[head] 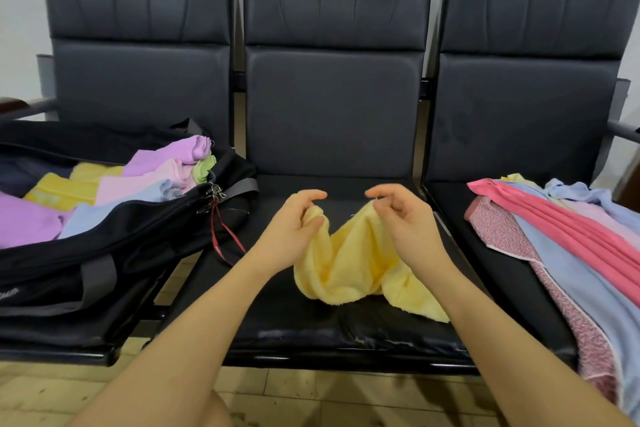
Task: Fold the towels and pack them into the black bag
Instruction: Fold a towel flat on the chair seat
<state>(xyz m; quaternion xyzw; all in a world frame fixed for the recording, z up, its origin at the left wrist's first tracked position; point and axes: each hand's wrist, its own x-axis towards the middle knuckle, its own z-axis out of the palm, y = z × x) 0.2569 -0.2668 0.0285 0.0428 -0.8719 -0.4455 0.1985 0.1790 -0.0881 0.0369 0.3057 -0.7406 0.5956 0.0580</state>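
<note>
A pale yellow towel (349,267) hangs crumpled over the middle seat (304,333). My left hand (294,229) pinches its upper left edge and my right hand (405,218) pinches its upper right edge, both lifted a little above the seat. The black bag (114,253) lies unzipped on the left seat, holding several folded towels in purple, pink, yellow, blue and green (114,184). A pile of unfolded towels (568,246) in pink, blue, lilac and a patterned one lies spread on the right seat.
Three black padded chairs stand in a row against a pale wall (20,10). A red strap (225,232) dangles from the bag's zipper over the gap between seats. Tiled floor (311,399) lies below the seat fronts.
</note>
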